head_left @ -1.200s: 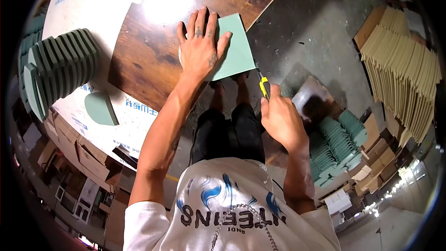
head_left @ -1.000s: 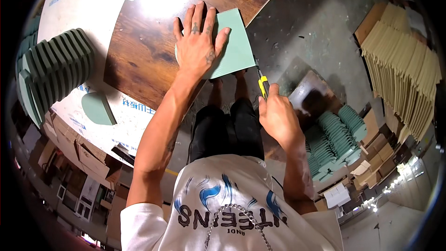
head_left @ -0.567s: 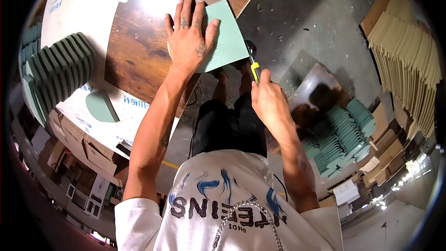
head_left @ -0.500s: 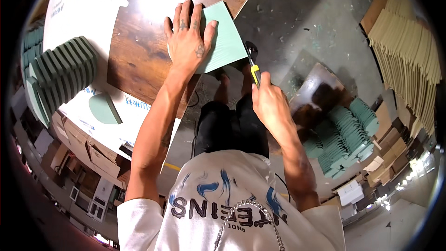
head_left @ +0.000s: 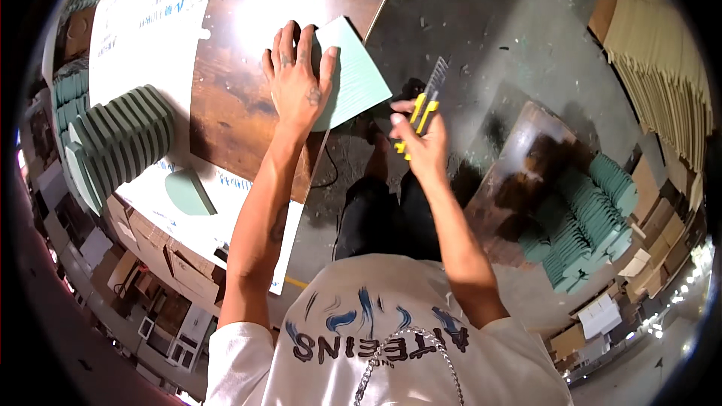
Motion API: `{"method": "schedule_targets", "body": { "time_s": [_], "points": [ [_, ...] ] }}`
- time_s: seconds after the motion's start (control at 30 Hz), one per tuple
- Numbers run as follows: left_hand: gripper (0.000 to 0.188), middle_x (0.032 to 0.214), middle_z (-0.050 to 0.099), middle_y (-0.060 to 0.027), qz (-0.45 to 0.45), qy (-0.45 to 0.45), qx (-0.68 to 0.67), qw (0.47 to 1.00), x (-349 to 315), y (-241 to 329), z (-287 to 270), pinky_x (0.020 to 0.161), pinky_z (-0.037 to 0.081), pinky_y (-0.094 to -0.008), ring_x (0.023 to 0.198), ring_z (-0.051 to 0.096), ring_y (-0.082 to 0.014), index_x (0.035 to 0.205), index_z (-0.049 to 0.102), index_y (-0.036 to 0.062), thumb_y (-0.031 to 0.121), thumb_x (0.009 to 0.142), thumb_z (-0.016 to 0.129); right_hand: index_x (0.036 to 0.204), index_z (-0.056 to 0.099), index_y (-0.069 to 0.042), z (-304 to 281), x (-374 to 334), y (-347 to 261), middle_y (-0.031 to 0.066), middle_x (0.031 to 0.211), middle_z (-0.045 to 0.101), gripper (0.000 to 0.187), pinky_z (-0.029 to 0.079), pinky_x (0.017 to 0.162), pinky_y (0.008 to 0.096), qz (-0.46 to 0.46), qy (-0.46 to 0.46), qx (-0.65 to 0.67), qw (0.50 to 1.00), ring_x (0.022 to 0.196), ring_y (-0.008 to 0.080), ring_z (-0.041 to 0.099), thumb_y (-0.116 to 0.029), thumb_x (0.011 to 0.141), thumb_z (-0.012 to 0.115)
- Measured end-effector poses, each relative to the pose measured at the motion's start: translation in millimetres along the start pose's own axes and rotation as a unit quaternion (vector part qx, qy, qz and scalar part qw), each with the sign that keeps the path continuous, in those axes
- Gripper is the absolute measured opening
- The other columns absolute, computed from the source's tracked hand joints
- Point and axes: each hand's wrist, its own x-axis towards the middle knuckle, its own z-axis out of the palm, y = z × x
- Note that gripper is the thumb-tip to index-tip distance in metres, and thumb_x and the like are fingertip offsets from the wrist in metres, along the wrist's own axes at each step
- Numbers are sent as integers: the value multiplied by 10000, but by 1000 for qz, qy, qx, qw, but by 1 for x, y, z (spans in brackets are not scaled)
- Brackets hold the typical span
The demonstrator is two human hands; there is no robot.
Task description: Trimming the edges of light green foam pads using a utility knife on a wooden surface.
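My left hand (head_left: 297,84) lies flat with fingers spread over the left part of a light green board (head_left: 355,79). The board rests on the brown wood-look table top (head_left: 237,98), and its right corner juts past the table edge. My right hand (head_left: 423,143) is closed around a yellow and black utility knife (head_left: 423,114), smeared by motion. Its blade points up and away from me, just right of the board's corner and apart from it.
Left on a white sheet (head_left: 150,37) stand a row of curved green pieces (head_left: 124,139) and one loose green piece (head_left: 189,192). More green pieces (head_left: 590,214) are stacked low at right, by a brown panel (head_left: 519,158). Tan sheets (head_left: 662,53) are piled far right.
My right hand has swung the knife away from the board's right edge, so the blade now stands clear of it. My left hand stays on the board. The whole view has shifted slightly.
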Motion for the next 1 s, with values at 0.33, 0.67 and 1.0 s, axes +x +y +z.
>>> {"method": "schedule_targets", "body": {
  "time_s": [0.33,0.67,1.0],
  "points": [
    [714,1279,596,-246,-110,-46,-110,987,12,5,-23,1027,436,-539,1192,560,-392,1351,581,-12,532,915,737,1238,657,73,62,19,-15,39,829,706,306,534,671,234,-144,78,42,986,716,91,669,-73,978,724],
    [329,1218,699,-66,10,-81,-385,919,53,-29,-146,1158,377,-577,1250,598,-315,1153,649,133,-35,874,700,1200,578,33,74,57,-104,117,1002,728,280,564,723,274,-271,29,119,955,766,139,701,-112,998,707],
    [524,1670,279,-210,163,-124,-67,976,-17,-102,-53,1261,194,-623,1556,198,-448,1257,543,103,-179,819,486,1376,506,-28,-13,16,-52,43,954,611,361,482,672,265,-5,-68,-79,995,761,96,555,-269,1106,505]
  ]
}}
